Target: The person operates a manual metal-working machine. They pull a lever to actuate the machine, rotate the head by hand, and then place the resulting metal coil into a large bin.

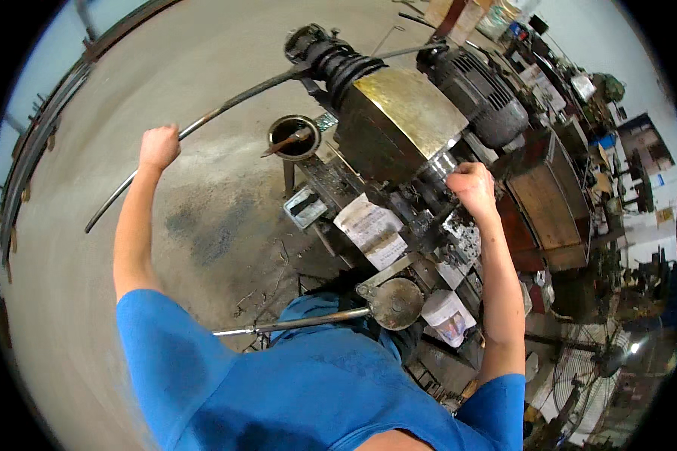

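Observation:
My left hand (160,147) is closed round a long metal lever bar (233,102), which slants up to the dark ribbed end (338,64) of a machine. The bar's free end sticks out past my fist toward the lower left. My right hand (472,189) is closed beside a shiny metal cylinder (438,165) on the near side of the machine's housing (410,101), which has a yellowish top. Whatever lies inside my right fingers is hidden.
An electric motor (480,98) sits behind the housing. Left of it stands a round pot (286,137) with a brush-like tool. Papers (370,229) lie on the machine bed. Near my waist are a round disc (396,304) and another bar (308,323). A fan (579,368) stands at lower right.

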A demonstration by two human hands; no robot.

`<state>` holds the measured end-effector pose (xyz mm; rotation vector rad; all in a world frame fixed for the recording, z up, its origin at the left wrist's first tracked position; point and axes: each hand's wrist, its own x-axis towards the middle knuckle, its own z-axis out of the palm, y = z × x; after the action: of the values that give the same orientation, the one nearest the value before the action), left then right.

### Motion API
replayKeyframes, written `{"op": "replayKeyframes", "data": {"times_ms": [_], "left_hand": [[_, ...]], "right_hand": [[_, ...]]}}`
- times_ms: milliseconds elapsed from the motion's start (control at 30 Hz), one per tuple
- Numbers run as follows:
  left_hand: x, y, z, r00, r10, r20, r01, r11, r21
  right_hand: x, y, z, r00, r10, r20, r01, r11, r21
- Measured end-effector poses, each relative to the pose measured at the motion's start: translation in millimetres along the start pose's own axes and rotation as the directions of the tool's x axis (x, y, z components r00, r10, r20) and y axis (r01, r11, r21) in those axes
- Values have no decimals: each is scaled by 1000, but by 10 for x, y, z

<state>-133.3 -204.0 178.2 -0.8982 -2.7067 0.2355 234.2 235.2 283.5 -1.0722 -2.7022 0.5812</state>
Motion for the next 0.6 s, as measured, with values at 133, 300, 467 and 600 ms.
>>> {"op": "replayKeyframes", "data": {"times_ms": [133, 300, 467, 600], "left_hand": [[80, 183, -28, 987, -144, 72, 152, 981, -121], [-255, 1607, 49, 764, -404, -503, -239, 546, -803], [-728, 2597, 1325, 892, 273, 359, -22, 822, -569], [-420, 2646, 1163, 845, 467, 260, -377, 865, -330]], "right_hand": [[-101, 17, -98, 999, -41, -7, 41, 999, 5], [-624, 414, -467, 923, -215, -319, 268, 954, 133], [-1363, 1009, -754, 932, -65, -356, 125, 981, 147], [-2160, 1822, -874, 908, 152, -390, -113, 986, 121]]}}
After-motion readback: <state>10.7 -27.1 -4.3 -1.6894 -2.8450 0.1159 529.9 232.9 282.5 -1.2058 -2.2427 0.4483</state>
